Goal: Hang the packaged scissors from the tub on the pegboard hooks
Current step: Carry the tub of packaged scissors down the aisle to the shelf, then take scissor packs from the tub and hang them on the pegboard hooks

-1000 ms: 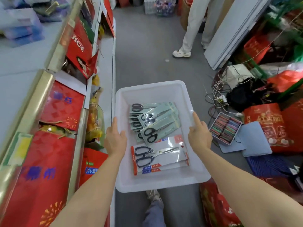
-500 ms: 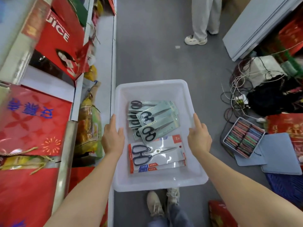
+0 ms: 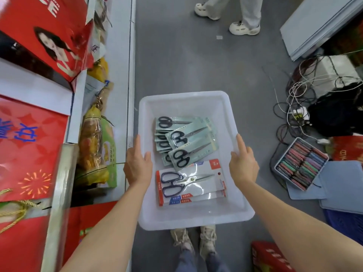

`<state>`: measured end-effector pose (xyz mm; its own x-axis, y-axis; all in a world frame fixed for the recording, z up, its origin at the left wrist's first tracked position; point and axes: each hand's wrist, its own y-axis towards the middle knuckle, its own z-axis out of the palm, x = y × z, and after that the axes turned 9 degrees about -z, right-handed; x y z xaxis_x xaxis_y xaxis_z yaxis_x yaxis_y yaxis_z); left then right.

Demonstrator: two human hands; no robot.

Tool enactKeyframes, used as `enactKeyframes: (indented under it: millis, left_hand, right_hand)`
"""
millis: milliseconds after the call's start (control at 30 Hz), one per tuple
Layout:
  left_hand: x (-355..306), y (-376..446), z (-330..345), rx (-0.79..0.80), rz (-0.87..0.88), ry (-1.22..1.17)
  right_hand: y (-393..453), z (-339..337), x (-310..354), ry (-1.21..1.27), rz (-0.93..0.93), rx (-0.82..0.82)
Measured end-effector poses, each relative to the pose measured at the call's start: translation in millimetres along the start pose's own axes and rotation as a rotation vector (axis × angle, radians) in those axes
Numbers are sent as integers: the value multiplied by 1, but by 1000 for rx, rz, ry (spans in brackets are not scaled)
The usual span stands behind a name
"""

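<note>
In the head view, a person holds a translucent white rectangular plastic tub out in front of the body, above a grey floor and the person's own two pale laced shoes. The left hand grips the tub's left rim, thumb hooked over the inside of the wall, and the right hand clasps the right rim in the same way, fingers closed around the edge. Inside the tub lies a fanned stack of black-handled scissors on pale green backing cards, in the middle and toward the far end, handles pointing left. Nearer the body sit larger dark-handled scissors in clear packs with red and white card edges, lying flat, at least two stacked. To the left runs a grey metal shelf carrying red gift boxes and yellow and green food bags. To the right, on the floor, are a tangle of cables and a grey tray of coloured packets. At the top, another person's white shoes stand on the floor.
</note>
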<state>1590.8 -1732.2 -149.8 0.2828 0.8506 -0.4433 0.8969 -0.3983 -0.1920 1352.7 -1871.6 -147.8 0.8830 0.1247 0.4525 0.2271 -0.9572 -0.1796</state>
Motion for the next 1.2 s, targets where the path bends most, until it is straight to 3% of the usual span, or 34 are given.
enactKeyframes:
  millis: [400,500,600,667,733,767,833,867,1033,1200]
  left_hand:
    - [-19,21,13,-21,57,0]
    - [-16,23,13,-64,46,131]
    - [-25,22,17,-206,289,280]
    - [-34,10,33,-93,644,211]
    - [-43,-9,55,178,942,208]
    - [-48,-18,66,343,998,263]
    - [-60,-32,85,602,941,434]
    - [-67,-35,94,649,903,521]
    - [-105,-33,126,554,847,901]
    - [-115,-20,129,603,710,908]
  right_hand:
    - [31,8,-1,-53,-39,-40]
    - [26,11,4,-97,-79,-70]
    - [22,18,7,-226,-219,-176]
    - [13,23,4,-276,-347,-225]
    - [-3,30,2,-287,-455,-225]
    - [-12,34,1,-285,-483,-222]
    - [-33,41,-2,-273,-492,-213]
    - [-43,45,-3,-267,-480,-204]
    - [-73,57,-11,-273,-371,-137]
    - [-73,55,-5,-251,-300,-89]
